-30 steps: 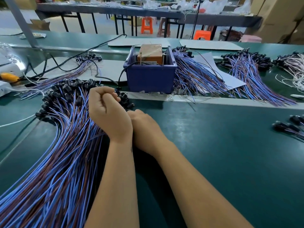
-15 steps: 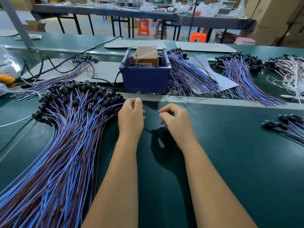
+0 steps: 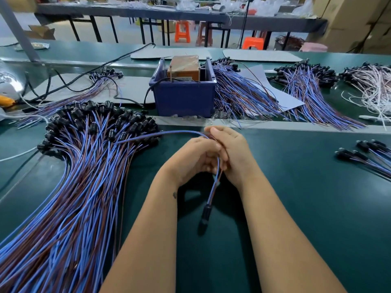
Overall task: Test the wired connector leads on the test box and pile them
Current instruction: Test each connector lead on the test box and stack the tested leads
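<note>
My left hand [image 3: 190, 157] and my right hand [image 3: 232, 153] meet at the centre of the green table, both curled round one blue-and-brown lead [image 3: 213, 187]. Its black connector [image 3: 205, 213] hangs below my hands, just above the table. The lead's other end arcs left toward the big pile of leads [image 3: 80, 176]. Behind my hands stands the blue bin [image 3: 184, 100] with the brown test box [image 3: 183, 67] inside it.
More lead piles lie right of the bin [image 3: 243, 96], at the far right [image 3: 313, 96] and at the far left [image 3: 69, 98]. White leads [image 3: 372, 89] sit at the right edge. A few leads [image 3: 368, 155] lie on the table's right side. A black cable [image 3: 84, 79] runs across the left.
My hands moved from the connector end of the big pile to the table centre and came together. One lead is now pulled free, its connector hanging below my hands.
</note>
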Demonstrator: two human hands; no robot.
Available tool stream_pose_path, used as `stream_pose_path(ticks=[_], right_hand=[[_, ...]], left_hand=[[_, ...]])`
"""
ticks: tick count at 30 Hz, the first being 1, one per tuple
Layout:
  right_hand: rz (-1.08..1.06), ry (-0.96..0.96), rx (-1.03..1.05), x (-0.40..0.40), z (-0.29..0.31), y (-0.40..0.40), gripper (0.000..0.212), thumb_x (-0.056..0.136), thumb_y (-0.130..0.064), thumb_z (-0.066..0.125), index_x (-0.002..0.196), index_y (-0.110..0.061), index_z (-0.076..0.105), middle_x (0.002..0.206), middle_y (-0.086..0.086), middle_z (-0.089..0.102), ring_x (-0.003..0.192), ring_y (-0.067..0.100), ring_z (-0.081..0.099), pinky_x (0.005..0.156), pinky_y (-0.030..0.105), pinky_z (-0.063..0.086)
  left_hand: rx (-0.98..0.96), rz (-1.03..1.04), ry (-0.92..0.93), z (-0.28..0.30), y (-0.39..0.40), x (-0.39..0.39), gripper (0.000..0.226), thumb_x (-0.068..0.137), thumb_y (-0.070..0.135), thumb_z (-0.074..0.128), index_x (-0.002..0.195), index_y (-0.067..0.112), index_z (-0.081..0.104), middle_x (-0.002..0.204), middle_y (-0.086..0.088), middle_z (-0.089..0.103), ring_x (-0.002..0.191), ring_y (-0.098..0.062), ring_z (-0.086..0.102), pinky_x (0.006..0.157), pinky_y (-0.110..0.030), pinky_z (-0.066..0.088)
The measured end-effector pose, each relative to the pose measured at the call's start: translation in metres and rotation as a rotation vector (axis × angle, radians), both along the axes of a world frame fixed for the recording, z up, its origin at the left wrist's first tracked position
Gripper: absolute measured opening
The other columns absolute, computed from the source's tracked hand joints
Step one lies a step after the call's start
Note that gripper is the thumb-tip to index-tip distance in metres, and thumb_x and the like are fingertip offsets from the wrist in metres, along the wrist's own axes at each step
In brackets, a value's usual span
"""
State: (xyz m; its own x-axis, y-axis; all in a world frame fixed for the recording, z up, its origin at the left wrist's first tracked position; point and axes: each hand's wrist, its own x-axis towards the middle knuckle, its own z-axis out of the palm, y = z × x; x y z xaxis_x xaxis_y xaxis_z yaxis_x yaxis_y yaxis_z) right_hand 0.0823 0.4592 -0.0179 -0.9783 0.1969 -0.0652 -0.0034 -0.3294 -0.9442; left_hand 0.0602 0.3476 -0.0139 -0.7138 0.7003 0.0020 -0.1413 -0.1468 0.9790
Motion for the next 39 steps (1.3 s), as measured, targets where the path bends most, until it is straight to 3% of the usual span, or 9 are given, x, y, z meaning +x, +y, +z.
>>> stream_pose_path(ticks=[4, 7, 10, 16, 23, 28, 30, 34, 39], right_hand=[[-0.196, 0.093, 0.036, -0.003, -0.001, -0.002, 0.013, 0.092, -0.001, 0.060, 0.092, -0.013, 0.067, 0.072, 0.003, 0.068, 0.063, 0.012, 0.064, 0.060, 0.022, 0.054], [-0.300, 0.139, 0.084, -0.005, -0.003, -0.002, 0.016, 0.093, 0.000, 0.060, 0.098, -0.015, 0.066, 0.074, 0.001, 0.070, 0.072, 0.011, 0.067, 0.070, 0.021, 0.052], [-0.298, 0.147, 0.125, -0.002, -0.002, -0.004, 0.015, 0.091, 0.001, 0.061, 0.091, -0.013, 0.066, 0.069, -0.004, 0.072, 0.064, 0.006, 0.065, 0.061, 0.016, 0.049], [-0.121, 0.073, 0.401, 0.001, -0.005, -0.010, 0.019, 0.084, 0.007, 0.057, 0.071, -0.006, 0.060, 0.075, 0.004, 0.072, 0.055, 0.006, 0.059, 0.053, 0.018, 0.046], [-0.088, 0.104, 0.547, -0.001, -0.007, -0.014, 0.014, 0.091, -0.006, 0.063, 0.083, -0.017, 0.060, 0.072, 0.005, 0.069, 0.058, 0.008, 0.061, 0.057, 0.018, 0.048], [-0.208, 0.048, 0.568, -0.004, -0.008, -0.017, 0.016, 0.090, -0.009, 0.061, 0.078, -0.019, 0.061, 0.073, 0.005, 0.071, 0.066, 0.018, 0.067, 0.065, 0.036, 0.054], [-0.244, 0.012, 0.532, -0.004, -0.007, -0.016, 0.013, 0.088, -0.008, 0.056, 0.079, -0.017, 0.058, 0.069, 0.006, 0.070, 0.065, 0.024, 0.068, 0.059, 0.035, 0.052], [-0.293, -0.029, 0.406, -0.003, -0.006, -0.015, 0.014, 0.090, -0.009, 0.051, 0.079, -0.017, 0.053, 0.063, 0.002, 0.067, 0.049, 0.013, 0.058, 0.049, 0.020, 0.044], [-0.365, -0.040, 0.530, -0.005, -0.009, -0.013, 0.016, 0.088, -0.014, 0.056, 0.073, -0.020, 0.056, 0.068, -0.005, 0.059, 0.065, 0.013, 0.050, 0.063, 0.029, 0.043]], left_hand=[[0.045, 0.171, -0.120, -0.007, 0.003, -0.008, 0.042, 0.098, 0.027, 0.041, 0.060, 0.014, 0.055, 0.076, -0.007, 0.065, 0.067, -0.016, 0.060, 0.062, -0.022, 0.049], [0.165, 0.514, -0.188, -0.009, 0.009, -0.013, 0.033, 0.101, 0.022, 0.041, 0.073, 0.013, 0.055, 0.073, -0.002, 0.069, 0.061, -0.011, 0.060, 0.056, -0.022, 0.048], [0.225, 0.720, -0.153, -0.014, 0.017, -0.015, 0.020, 0.103, 0.022, 0.046, 0.091, 0.014, 0.059, 0.073, 0.001, 0.061, 0.060, -0.008, 0.059, 0.055, -0.024, 0.050], [0.050, 0.646, -0.004, -0.014, 0.019, -0.013, 0.029, 0.106, 0.014, 0.038, 0.090, 0.011, 0.063, 0.076, -0.003, 0.060, 0.063, -0.016, 0.055, 0.049, -0.025, 0.046], [0.040, 0.564, -0.014, -0.010, 0.003, -0.015, 0.027, 0.099, 0.008, 0.048, 0.088, 0.009, 0.072, 0.081, -0.018, 0.062, 0.070, -0.029, 0.052, 0.054, -0.030, 0.043], [-0.076, 0.670, 0.066, -0.016, 0.001, -0.018, 0.029, 0.103, 0.017, 0.047, 0.086, 0.015, 0.071, 0.081, -0.006, 0.067, 0.075, -0.021, 0.060, 0.069, -0.037, 0.054], [-0.119, 0.733, 0.107, -0.018, 0.000, -0.020, 0.029, 0.103, 0.017, 0.046, 0.087, 0.020, 0.070, 0.077, 0.002, 0.065, 0.074, -0.014, 0.060, 0.075, -0.039, 0.056], [-0.201, 0.824, 0.172, -0.022, -0.005, -0.022, 0.025, 0.104, 0.020, 0.041, 0.101, 0.023, 0.066, 0.055, 0.012, 0.049, 0.054, -0.009, 0.046, 0.062, -0.034, 0.045], [-0.193, 0.926, 0.086, -0.020, -0.006, -0.023, 0.031, 0.100, 0.017, 0.041, 0.119, 0.016, 0.066, 0.053, 0.011, 0.037, 0.050, -0.011, 0.031, 0.053, -0.031, 0.029]])
